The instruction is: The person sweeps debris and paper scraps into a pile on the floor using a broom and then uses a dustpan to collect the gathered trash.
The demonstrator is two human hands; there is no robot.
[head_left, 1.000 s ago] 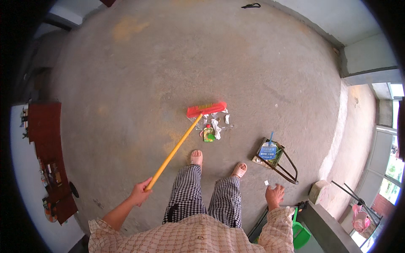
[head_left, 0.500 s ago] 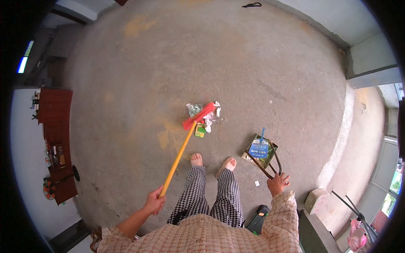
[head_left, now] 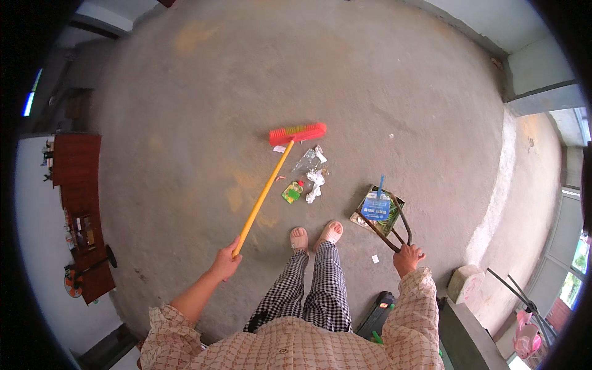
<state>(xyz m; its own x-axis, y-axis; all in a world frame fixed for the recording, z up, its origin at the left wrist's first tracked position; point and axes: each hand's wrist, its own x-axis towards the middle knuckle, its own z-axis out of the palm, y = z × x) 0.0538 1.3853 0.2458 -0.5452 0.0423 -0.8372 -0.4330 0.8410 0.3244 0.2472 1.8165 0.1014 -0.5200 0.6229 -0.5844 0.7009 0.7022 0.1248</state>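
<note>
**Broom in 1 hand, dustpan in the other**

Starting closest to the camera: at the bottom of the frame a patterned beige shirt (head_left: pixel 296 348) is filling the lower edge, with checked black-and-white trousers (head_left: pixel 308 290) running up to 2 feet in pale sandals (head_left: pixel 316 235) standing on the concrete floor (head_left: pixel 382 80).

The left hand (head_left: pixel 226 263), lower left of center, is wrapping closed around the end of the yellow broom handle (head_left: pixel 264 196). The handle is slanting up and to the right, ending at the red broom head (head_left: pixel 298 133), which is sitting on the floor just above the middle of the frame.

The right hand (head_left: pixel 408 258), lower right of center, is gripping the top of the dark dustpan handle (head_left: pixel 387 231). The dustpan (head_left: pixel 377 209) itself is resting on the floor just right of the feet, with a blue packet and some green stuff lying in it.

Between the broom head and the feet, a small litter pile (head_left: pixel 307 179) is lying on the floor: clear plastic, crumpled white paper and a green wrapper. It's just right of the broom handle, not touching the bristles as far as I can see. 1 tiny white scrap (head_left: pixel 375 259) is sitting near the right hand.

Further out, a dark red wooden cabinet (head_left: pixel 77 203) is standing along the left edge, and a pale wall with a step is curving around the upper right.
</note>
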